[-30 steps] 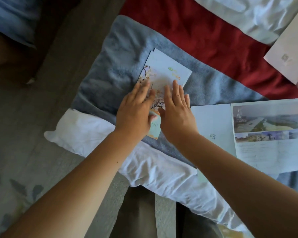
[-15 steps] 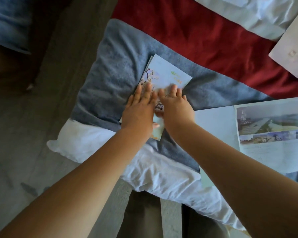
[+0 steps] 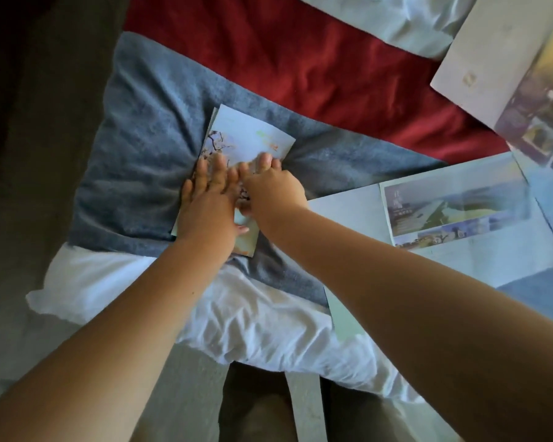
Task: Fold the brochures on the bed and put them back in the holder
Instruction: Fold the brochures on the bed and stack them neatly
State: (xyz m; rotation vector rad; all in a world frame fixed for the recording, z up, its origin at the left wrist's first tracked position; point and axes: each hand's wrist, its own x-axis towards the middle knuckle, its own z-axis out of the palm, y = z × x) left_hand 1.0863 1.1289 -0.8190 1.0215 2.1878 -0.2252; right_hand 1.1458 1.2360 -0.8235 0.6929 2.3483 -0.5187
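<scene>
hands: left hand (image 3: 206, 205) and right hand (image 3: 270, 189) side by side, touching, palms flat — pressing, not gripping
folded brochure (image 3: 246, 145): under both palms, on grey blanket (image 3: 141, 148)
progress: likely first one creased, not yet stowed
left: open brochure (image 3: 454, 215) right of right hand, another sheet (image 3: 492, 59) beyond — both unfolded
holder: not in view
print: too blurred to read

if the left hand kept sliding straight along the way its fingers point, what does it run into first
The left hand lies flat on the folded brochure, fingers pointing up the bed. It would cross the brochure's far edge onto the grey blanket, then likely the red cover. Nothing else seems to lie in between.
</scene>
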